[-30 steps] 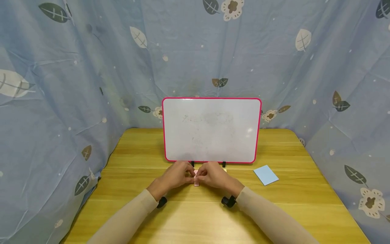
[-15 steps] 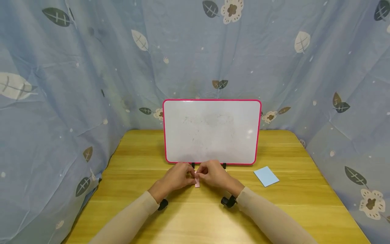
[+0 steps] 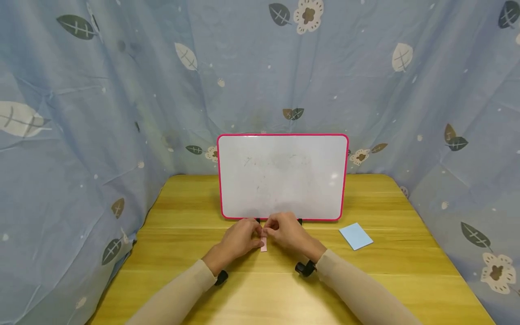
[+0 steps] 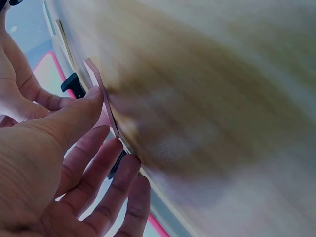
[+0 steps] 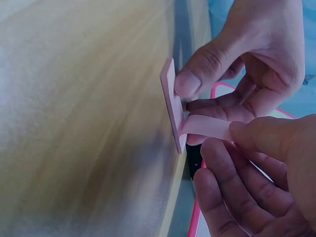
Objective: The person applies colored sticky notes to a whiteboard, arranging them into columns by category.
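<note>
A narrow pad of pink sticky notes (image 3: 264,246) lies between both hands, in front of the whiteboard (image 3: 283,177). My left hand (image 3: 239,237) holds the pad, its thumb (image 5: 188,83) on the pad's face in the right wrist view. Between thumb and fingertips my right hand (image 3: 286,231) pinches the free end of the top pink sheet (image 5: 207,126). That sheet curves up off the pad (image 5: 171,103), its other end still joined near the pad's edge. In the left wrist view the pad (image 4: 97,79) shows edge-on, partly hidden by the left thumb.
The pink-framed whiteboard stands upright at the back on black feet (image 4: 74,85). A light blue sticky note pad (image 3: 355,236) lies to the right on the wooden table (image 3: 260,293). Patterned blue curtain (image 3: 243,90) surrounds the table's back and sides.
The left hand has shifted slightly toward the body, showing a little more pink between the hands. A pale yellow corner beside the right hand is now hidden. The head view has tilted slightly up.
</note>
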`<act>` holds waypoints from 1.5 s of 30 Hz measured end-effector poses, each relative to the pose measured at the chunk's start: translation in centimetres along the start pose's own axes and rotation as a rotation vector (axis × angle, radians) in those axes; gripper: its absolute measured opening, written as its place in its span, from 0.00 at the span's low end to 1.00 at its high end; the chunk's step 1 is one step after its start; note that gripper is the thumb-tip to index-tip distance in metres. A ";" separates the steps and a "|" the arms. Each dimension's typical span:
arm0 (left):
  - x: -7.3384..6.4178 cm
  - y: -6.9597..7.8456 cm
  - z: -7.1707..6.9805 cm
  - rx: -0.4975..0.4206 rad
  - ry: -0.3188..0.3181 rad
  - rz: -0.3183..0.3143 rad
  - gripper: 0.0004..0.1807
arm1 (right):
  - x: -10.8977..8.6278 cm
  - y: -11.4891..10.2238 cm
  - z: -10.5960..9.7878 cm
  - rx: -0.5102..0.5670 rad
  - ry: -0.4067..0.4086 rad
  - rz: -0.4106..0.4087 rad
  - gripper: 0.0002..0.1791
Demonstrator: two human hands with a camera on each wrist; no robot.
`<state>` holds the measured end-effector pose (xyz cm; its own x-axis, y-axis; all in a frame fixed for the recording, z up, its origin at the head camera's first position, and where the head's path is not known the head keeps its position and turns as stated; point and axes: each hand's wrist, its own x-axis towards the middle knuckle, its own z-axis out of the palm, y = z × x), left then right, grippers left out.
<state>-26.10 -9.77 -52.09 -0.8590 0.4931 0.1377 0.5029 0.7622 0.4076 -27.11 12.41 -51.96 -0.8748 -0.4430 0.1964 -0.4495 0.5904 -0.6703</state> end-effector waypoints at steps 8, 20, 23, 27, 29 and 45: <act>0.3 0.4 -0.3 -0.035 -0.011 -0.005 0.18 | 0.8 0.2 -0.8 -0.011 0.065 0.014 0.06; 0.3 0.4 -0.4 -0.022 -0.009 0.037 0.16 | 1.8 0.8 -1.5 0.014 0.090 0.063 0.05; 0.2 0.5 -0.5 0.010 -0.027 0.026 0.12 | 1.9 1.0 -1.6 0.013 0.087 0.058 0.05; 0.0 0.5 -0.5 0.010 -0.034 0.023 0.08 | 2.0 1.1 -1.6 0.001 0.095 0.046 0.06; -0.1 0.4 -0.4 0.009 -0.039 0.022 0.07 | 2.1 1.1 -1.6 -0.003 0.101 0.040 0.06; -0.2 0.6 -0.6 0.008 -0.072 0.011 0.08 | 2.2 0.5 -2.2 -0.009 0.080 0.052 0.05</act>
<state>-25.69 -9.61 -51.33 -0.8442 0.5305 0.0765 0.5136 0.7596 0.3990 -29.62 13.22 -50.31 -0.9086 -0.3564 0.2177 -0.4039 0.6175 -0.6749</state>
